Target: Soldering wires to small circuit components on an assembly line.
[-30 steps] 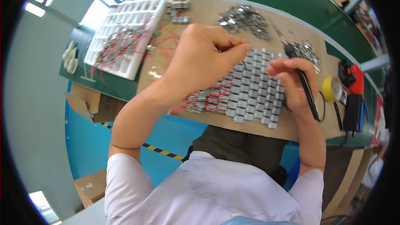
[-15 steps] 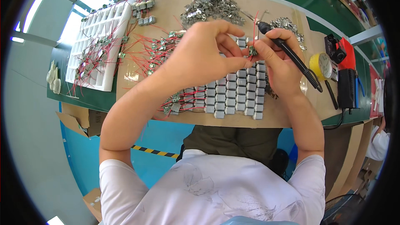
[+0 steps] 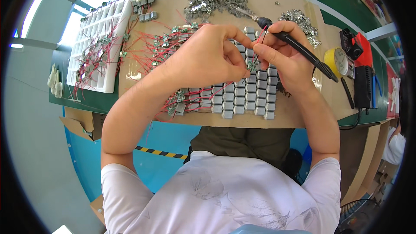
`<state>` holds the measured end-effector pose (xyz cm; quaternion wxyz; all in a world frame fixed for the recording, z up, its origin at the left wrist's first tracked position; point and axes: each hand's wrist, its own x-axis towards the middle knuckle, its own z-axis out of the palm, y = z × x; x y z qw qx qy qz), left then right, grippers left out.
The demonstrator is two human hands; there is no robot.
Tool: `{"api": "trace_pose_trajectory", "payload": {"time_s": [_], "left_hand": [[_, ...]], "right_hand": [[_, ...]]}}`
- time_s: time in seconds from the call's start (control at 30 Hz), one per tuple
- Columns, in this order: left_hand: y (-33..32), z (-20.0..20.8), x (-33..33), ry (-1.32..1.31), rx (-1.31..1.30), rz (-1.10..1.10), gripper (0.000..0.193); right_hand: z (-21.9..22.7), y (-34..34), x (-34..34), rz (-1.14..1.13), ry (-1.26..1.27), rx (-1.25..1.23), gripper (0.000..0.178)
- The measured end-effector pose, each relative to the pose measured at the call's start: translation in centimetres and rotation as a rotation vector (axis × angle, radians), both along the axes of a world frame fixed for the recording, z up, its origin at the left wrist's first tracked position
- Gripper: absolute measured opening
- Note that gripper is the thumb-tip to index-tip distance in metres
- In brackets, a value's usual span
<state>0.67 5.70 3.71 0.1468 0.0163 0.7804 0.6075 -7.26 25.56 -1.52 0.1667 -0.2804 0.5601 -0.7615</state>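
Observation:
My right hand (image 3: 288, 54) is closed round a black-handled soldering iron (image 3: 299, 48), whose metal tip points up and left. Its thumb and fingertips also pinch the thin red and black wires of a small green circuit board (image 3: 252, 65), which hangs just below them. My left hand (image 3: 212, 54) is beside it, fingers curved, thumb and index apart. The left index fingertip reaches the wires at the right thumb. Below both hands stand rows of small silver motors (image 3: 239, 99), partly hidden by my left hand and forearm.
Wired green boards (image 3: 167, 47) lie left of the motors. A white compartment tray (image 3: 97, 43) holds more. Two heaps of metal pieces, one large (image 3: 216, 0), one smaller (image 3: 303, 24), lie at the back. Yellow tape (image 3: 336, 60) and a black power box (image 3: 363, 86) are at right.
My left thumb has drawn down and left, away from the right fingertips. The circuit board hangs lower and further left, and the iron's tip has shifted left.

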Motion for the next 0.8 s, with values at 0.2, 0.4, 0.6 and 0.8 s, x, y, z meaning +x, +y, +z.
{"api": "trace_pose_trajectory", "payload": {"time_s": [0.2, 0.4, 0.6, 0.8], "left_hand": [[-0.9, 0.4, 0.1, -0.047, 0.060, -0.027, 0.045], [-1.1, 0.4, 0.3, -0.069, 0.070, -0.029, 0.046], [-1.2, 0.3, 0.3, -0.071, 0.069, -0.048, 0.045], [-2.0, 0.1, 0.1, 0.032, 0.018, -0.058, 0.045]], "right_hand": [[-0.1, -0.2, 0.3, 0.002, -0.012, -0.017, 0.037], [-0.1, -0.2, 0.1, 0.000, 0.022, 0.016, 0.037], [-0.1, -0.2, 0.3, 0.022, -0.007, 0.002, 0.037], [0.0, -0.2, 0.4, 0.014, -0.010, -0.007, 0.037]]}}
